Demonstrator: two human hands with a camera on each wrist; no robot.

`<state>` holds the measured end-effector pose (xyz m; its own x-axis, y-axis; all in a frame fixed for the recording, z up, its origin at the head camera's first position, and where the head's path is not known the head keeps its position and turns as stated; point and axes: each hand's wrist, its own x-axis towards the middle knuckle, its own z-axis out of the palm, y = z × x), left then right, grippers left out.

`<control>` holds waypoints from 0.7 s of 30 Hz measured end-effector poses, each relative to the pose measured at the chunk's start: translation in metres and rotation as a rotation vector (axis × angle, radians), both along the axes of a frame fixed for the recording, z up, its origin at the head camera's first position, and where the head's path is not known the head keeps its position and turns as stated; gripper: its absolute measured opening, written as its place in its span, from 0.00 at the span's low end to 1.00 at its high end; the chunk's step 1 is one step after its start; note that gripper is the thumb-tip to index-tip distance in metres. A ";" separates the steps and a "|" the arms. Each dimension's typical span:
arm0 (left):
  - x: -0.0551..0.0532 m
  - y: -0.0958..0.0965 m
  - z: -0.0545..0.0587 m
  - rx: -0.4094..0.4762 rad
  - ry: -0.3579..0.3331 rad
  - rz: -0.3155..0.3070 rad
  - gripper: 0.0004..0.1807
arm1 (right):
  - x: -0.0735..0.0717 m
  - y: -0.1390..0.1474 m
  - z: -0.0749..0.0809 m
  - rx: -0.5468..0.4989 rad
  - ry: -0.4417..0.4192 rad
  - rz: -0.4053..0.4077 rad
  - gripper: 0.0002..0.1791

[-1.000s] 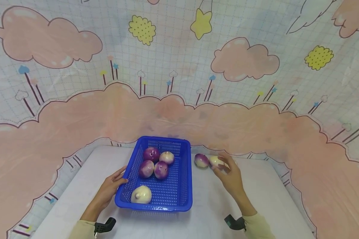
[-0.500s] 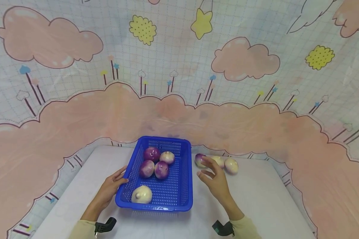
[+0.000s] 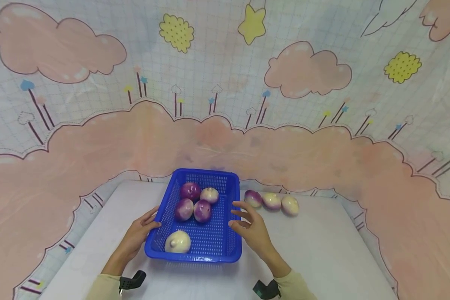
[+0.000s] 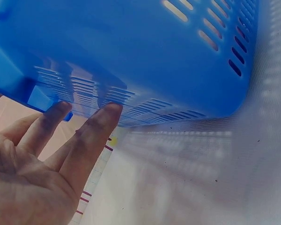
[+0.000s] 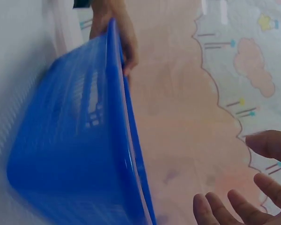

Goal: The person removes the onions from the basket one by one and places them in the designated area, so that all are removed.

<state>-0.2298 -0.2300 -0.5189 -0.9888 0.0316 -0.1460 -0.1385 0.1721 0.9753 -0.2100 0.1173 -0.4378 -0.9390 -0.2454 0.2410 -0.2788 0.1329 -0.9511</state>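
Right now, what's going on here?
A person's left hand holds the left side of a blue, rectangular, perforated plastic basket. Their right hand hovers, empty, by its right rim. Inside are five round, onion-like vegetables in purple and white: four clustered toward the far end, one pale near the front left corner. Three more lie on the white table, right of the basket.

Both arms [image 3: 111, 263] angle forward and inward. The left hand [image 3: 138, 233] has its fingers extended; the right hand [image 3: 254, 230] (thumb apart from the fingertips) is loosely curved.
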 end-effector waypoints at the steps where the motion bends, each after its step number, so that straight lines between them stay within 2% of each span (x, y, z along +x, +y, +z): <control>1: 0.000 0.000 0.001 0.001 0.001 -0.002 0.35 | -0.001 -0.002 -0.003 -0.004 -0.023 0.013 0.28; 4: 0.000 0.000 0.002 0.004 0.003 -0.007 0.35 | -0.003 -0.010 -0.011 -0.015 -0.086 0.050 0.27; 10: 0.001 -0.001 0.004 0.019 0.013 -0.027 0.36 | -0.005 -0.026 -0.018 0.005 -0.140 0.120 0.28; 16: 0.001 -0.001 0.004 0.022 0.014 -0.030 0.36 | -0.006 -0.044 -0.018 0.036 -0.285 0.233 0.28; 21: 0.001 -0.001 0.005 0.020 0.012 -0.030 0.36 | -0.010 -0.058 -0.023 0.087 -0.333 0.237 0.28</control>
